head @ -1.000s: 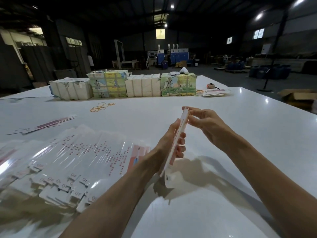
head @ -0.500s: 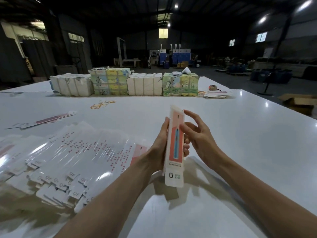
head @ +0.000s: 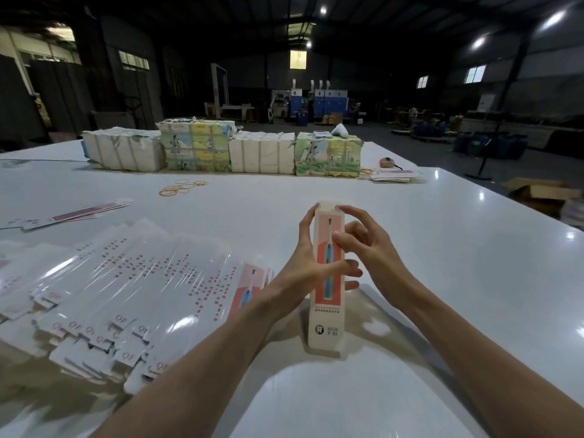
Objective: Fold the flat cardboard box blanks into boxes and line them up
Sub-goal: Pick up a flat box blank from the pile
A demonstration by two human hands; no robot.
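A big dim hall lies behind a wide, shiny white worktop [head: 442, 263]. Near the middle of it stands the tall thin cardboard box with a pink front and a blue toothbrush picture [head: 327, 311]. The left hand [head: 303, 263] wraps round its middle, with the fingers curled behind it. The right hand [head: 369, 248] pinches the top part, thumb on the front and one finger up at the top flap. The box looks puffed open already, so I think the step is shutting its top end. Next, the flap needs a soft push and tuck while the left hand holds the box steady. The box stands up straight, long way up and down, picture facing the person, and its low end seems to rest on the worktop. A spread pile of flat white box blanks [head: 126, 295] waits to the left.
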